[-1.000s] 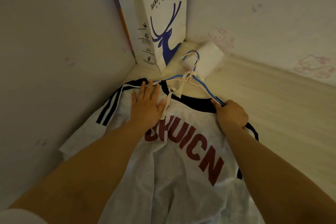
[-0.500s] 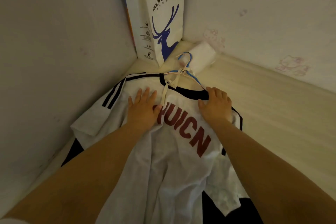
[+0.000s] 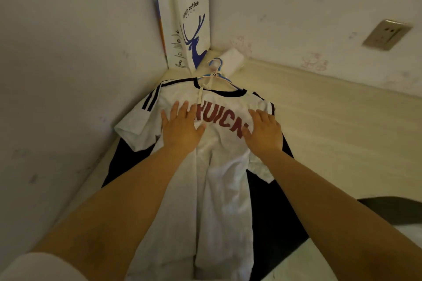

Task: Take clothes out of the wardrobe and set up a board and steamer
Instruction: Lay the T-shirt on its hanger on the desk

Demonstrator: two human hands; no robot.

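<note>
Palms of left hand (image 3: 181,129) and right hand (image 3: 265,133) press flat, fingers spread, on shirt (image 3: 225,166)

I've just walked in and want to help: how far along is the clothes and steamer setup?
Done: one white T-shirt is out, lying on the light surface, hangers still at its collar. In hand: the left hand and right hand lie flat on it, open, apparently smoothing. Left: no board or steamer is in view.

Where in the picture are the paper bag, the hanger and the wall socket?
paper bag (image 3: 194,29): head view, its printed front face.
hanger (image 3: 215,64): head view, its hook.
wall socket (image 3: 387,34): head view, its faceplate.
</note>
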